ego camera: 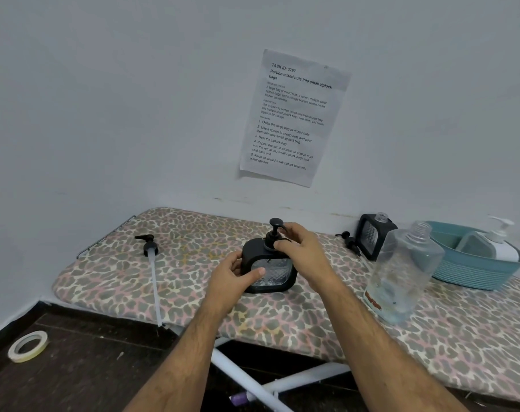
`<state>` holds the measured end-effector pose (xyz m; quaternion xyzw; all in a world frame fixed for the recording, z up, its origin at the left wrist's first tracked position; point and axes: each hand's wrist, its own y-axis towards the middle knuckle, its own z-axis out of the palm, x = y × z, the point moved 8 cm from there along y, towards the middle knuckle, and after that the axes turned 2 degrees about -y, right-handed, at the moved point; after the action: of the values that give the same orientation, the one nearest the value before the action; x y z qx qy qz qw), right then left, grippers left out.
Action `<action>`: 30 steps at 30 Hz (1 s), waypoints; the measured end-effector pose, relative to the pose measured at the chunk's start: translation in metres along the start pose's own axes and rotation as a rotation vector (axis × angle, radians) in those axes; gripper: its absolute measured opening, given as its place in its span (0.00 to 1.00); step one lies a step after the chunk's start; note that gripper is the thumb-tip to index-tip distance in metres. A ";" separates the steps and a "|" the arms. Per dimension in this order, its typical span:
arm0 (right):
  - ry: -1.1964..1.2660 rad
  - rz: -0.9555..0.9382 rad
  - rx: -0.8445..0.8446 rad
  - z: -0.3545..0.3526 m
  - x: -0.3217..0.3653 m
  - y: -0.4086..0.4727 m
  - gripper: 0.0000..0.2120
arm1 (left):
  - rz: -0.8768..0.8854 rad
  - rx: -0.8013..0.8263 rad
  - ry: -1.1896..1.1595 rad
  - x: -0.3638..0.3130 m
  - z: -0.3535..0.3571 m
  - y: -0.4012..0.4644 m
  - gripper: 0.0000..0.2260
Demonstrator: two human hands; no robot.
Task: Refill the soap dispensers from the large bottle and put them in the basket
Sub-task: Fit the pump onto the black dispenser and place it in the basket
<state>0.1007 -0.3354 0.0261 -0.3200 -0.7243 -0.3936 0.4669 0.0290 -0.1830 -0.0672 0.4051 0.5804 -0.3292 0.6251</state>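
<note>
Gripping upright dispenser | left hand body | right hand pump collar

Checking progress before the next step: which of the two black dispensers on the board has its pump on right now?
The centre black dispenser, held by both hands, has its pump on. The one by the wall stands open-necked, its pump lying beside it.

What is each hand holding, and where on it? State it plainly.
Both hold the black soap dispenser. The left hand grips its body at the left side; the right hand pinches the pump collar on its neck.
</note>
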 end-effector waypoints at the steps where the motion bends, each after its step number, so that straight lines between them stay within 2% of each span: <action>1: -0.012 -0.001 0.012 0.001 0.001 0.000 0.10 | -0.001 0.000 0.000 0.000 0.000 0.000 0.22; 5: -0.031 -0.016 -0.013 -0.001 0.002 0.000 0.07 | 0.001 -0.004 0.001 0.000 -0.001 -0.001 0.21; 8: -0.040 -0.024 -0.044 -0.004 -0.001 0.000 0.10 | 0.004 -0.002 0.006 -0.001 0.000 0.000 0.22; 10: -0.025 -0.020 -0.047 -0.004 0.000 0.001 0.08 | 0.007 -0.006 0.007 -0.002 0.000 -0.001 0.21; 14: 0.005 -0.065 -0.033 -0.002 0.007 -0.001 0.16 | 0.010 -0.010 0.012 -0.003 -0.001 -0.001 0.20; 20: -0.007 -0.082 -0.097 -0.007 0.011 -0.003 0.24 | 0.004 -0.008 -0.007 -0.002 0.000 -0.001 0.22; 26: -0.033 -0.068 -0.042 -0.003 0.013 -0.002 0.23 | 0.003 -0.008 -0.021 -0.003 0.001 -0.001 0.22; 30: -0.058 -0.074 -0.075 -0.004 0.013 -0.001 0.27 | 0.004 -0.003 -0.018 -0.001 0.000 -0.001 0.24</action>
<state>0.0964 -0.3383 0.0391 -0.3215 -0.7338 -0.4279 0.4184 0.0285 -0.1833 -0.0662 0.4021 0.5745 -0.3308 0.6316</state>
